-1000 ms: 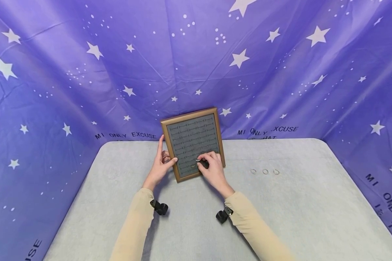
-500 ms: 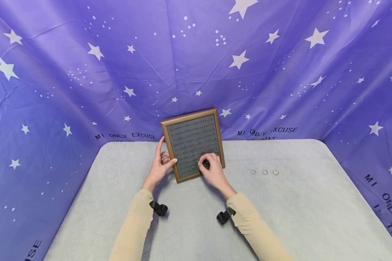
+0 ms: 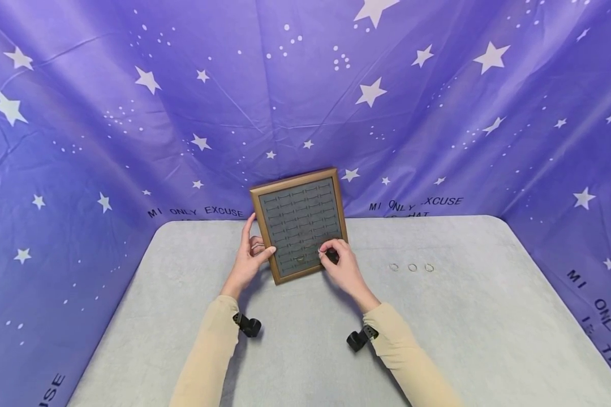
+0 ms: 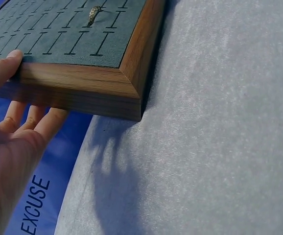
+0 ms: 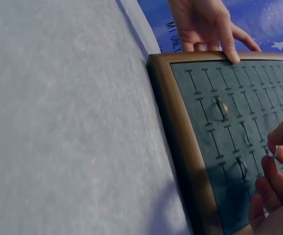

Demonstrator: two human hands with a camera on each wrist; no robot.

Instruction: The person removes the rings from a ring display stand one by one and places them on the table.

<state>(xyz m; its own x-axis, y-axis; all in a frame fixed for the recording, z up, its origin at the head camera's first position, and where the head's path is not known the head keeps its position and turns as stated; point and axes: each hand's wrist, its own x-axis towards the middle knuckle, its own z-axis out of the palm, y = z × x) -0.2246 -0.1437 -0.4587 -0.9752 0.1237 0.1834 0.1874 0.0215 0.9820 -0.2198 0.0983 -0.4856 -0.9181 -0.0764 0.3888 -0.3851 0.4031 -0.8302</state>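
Gripping tilted slotted board [image 3: 302,226] by one side with left hand [image 3: 246,261], presumably for steadiness, while pinching small ring [image 5: 276,152] in closed fingertips of right hand [image 3: 344,270], near board's face.

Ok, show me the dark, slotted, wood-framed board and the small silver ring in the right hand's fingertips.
Slotted board [image 3: 302,221], head view: middle of its panel.
Silver ring [image 5: 277,152], right wrist view: side of its band.
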